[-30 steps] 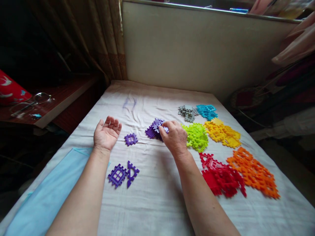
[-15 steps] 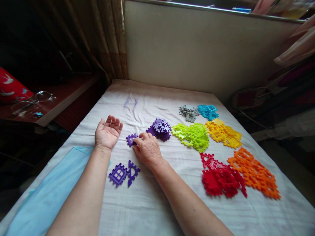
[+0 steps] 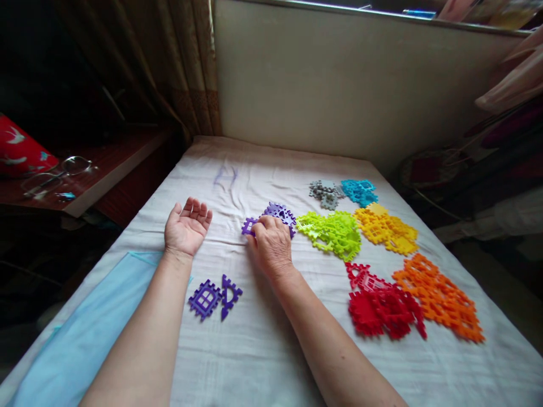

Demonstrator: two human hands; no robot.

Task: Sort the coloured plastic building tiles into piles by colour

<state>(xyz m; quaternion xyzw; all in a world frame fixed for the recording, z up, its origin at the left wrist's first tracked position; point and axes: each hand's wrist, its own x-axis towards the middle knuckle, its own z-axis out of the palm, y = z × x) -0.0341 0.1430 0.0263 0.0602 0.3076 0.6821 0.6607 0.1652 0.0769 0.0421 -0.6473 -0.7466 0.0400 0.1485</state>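
Note:
My left hand (image 3: 188, 227) lies palm up on the pale sheet with fingers loosely spread and nothing in it. With its fingers closed, my right hand (image 3: 272, 244) grips a purple window piece (image 3: 249, 226) at the near left edge of the purple pile (image 3: 280, 212), covering part of both. Closer to me, a square purple window piece (image 3: 205, 299) lies flat beside a narrower purple piece (image 3: 230, 295). To the right of my right hand is the lime green pile (image 3: 333, 232).
Further right lie grey (image 3: 326, 195), blue (image 3: 358, 192), yellow (image 3: 386, 229), red (image 3: 384, 311) and orange (image 3: 441, 297) piles. Light blue cloth (image 3: 93, 333) is under my left forearm. Glasses (image 3: 76, 165) rest on the side table at left.
My right hand has moved right and slightly away from me, carrying the purple window piece up to the purple pile. My left hand has stayed put.

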